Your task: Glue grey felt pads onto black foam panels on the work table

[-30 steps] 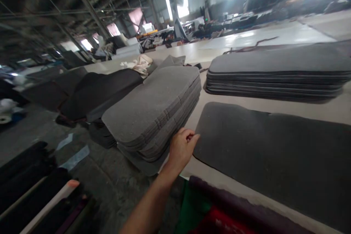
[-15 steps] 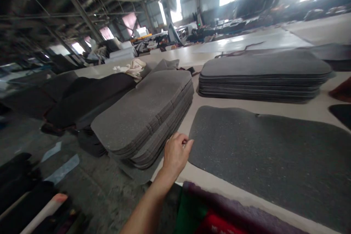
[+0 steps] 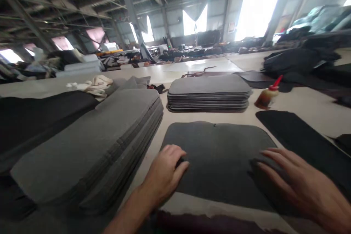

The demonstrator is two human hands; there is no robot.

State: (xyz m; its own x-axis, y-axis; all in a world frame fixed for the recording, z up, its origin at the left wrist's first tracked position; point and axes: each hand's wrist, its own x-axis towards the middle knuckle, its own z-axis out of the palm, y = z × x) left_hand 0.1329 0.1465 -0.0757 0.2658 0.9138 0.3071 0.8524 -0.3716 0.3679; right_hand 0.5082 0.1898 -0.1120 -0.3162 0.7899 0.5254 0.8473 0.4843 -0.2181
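Note:
A single dark grey felt-like sheet (image 3: 216, 164) with rounded corners and a small notch in its far edge lies flat on the pale table (image 3: 148, 161). Over its left edge is my left hand (image 3: 166, 170), fingers curled and thumb apart, with nothing visible between them. My right hand (image 3: 296, 182), slightly blurred, is above the sheet's right side. Its fingers are stretched out and hold nothing I can see; a dark shadow falls below. Whether either hand presses on the sheet, I cannot tell.
Left of the sheet rises a long stack of grey sheets (image 3: 104, 131); another neat stack (image 3: 208, 86) stands behind. A brownish bottle with a red nozzle (image 3: 265, 97) and a dark strip (image 3: 298, 135) are to the right. Dark fabric (image 3: 293, 62) is heaped farther back.
The view has swung right, bringing the bottle and dark strip into sight. My right hand has come into view over the sheet. My left hand now overlaps the sheet's left edge, thumb farther from the fingers.

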